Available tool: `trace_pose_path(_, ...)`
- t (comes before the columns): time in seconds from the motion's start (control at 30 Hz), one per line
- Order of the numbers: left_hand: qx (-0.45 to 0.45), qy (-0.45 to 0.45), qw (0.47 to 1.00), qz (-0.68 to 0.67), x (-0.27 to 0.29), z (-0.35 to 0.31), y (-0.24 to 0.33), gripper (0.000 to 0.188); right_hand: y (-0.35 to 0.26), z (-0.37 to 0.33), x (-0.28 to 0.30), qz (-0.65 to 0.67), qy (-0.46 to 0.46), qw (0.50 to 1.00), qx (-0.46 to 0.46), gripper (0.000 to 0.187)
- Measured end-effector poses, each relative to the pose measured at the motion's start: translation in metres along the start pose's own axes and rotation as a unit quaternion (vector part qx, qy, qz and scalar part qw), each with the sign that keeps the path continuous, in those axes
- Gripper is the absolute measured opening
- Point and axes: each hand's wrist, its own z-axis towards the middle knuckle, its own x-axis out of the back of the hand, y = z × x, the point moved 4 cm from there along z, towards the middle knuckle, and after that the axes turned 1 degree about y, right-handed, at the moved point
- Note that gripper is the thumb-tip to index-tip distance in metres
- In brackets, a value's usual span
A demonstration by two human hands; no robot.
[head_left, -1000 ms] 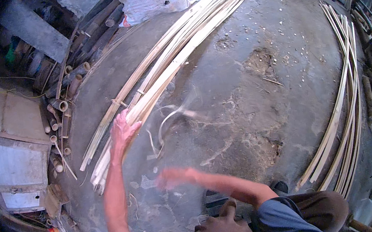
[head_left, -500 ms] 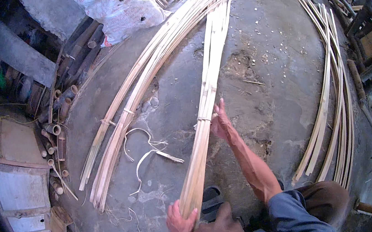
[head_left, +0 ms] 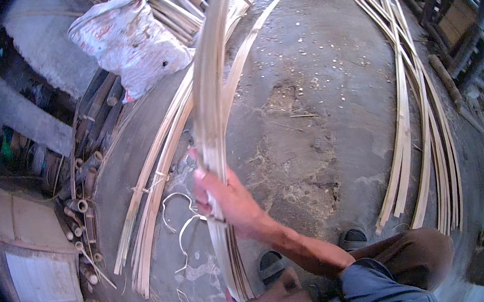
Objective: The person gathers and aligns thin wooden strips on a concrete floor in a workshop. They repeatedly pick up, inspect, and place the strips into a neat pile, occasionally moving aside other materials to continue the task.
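Observation:
My right hand [head_left: 223,198] is wrapped round the middle of a bundle of bamboo strips [head_left: 210,136], just above a thin tie. The bundle stands raised, its far part bending upward out of the top of the view and slightly blurred. At its near end is my left hand [head_left: 233,300], closed against the strips beside my knee and mostly hidden. One strip [head_left: 238,62] curves away to the right behind the bundle. On the floor to the left lie tied bundles of strips [head_left: 153,206], with curled loose strips [head_left: 183,241] beside them.
More long bamboo strips [head_left: 423,112] lie fanned out on the right floor. A white sack [head_left: 128,44] sits at the far left, near cut bamboo tubes [head_left: 81,205] along the wall. Wood chips [head_left: 310,65] are scattered ahead. My sandalled foot [head_left: 272,265] is close to the bundle.
The bundle has swung up and to the left, its far end lifted off the floor. My right hand has moved left and now grips it from above.

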Motion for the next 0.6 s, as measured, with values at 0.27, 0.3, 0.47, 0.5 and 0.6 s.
trace_pose_path(0.27,0.019,0.098,0.991,-0.086,-0.003,0.008,-0.022,0.074,-0.053,-0.059,-0.092,-0.16,-0.118,0.958,0.206,0.07)
trace_pose_path(0.3,0.018,0.108,0.989,-0.097,-0.002,0.01,-0.023,0.074,-0.059,-0.066,-0.105,-0.177,-0.139,0.953,0.204,0.071)
trace_pose_path(0.47,-0.004,0.149,0.976,-0.157,0.002,0.024,-0.02,0.071,-0.066,-0.056,-0.135,-0.111,-0.206,0.933,0.274,0.065)
trace_pose_path(0.5,-0.014,0.151,0.972,-0.179,-0.002,0.03,-0.015,0.071,-0.084,-0.047,-0.133,-0.135,-0.207,0.928,0.278,0.063)
trace_pose_path(0.6,-0.04,0.152,0.961,-0.227,0.0,0.044,-0.005,0.07,-0.116,-0.013,-0.13,-0.164,-0.207,0.912,0.313,0.055)
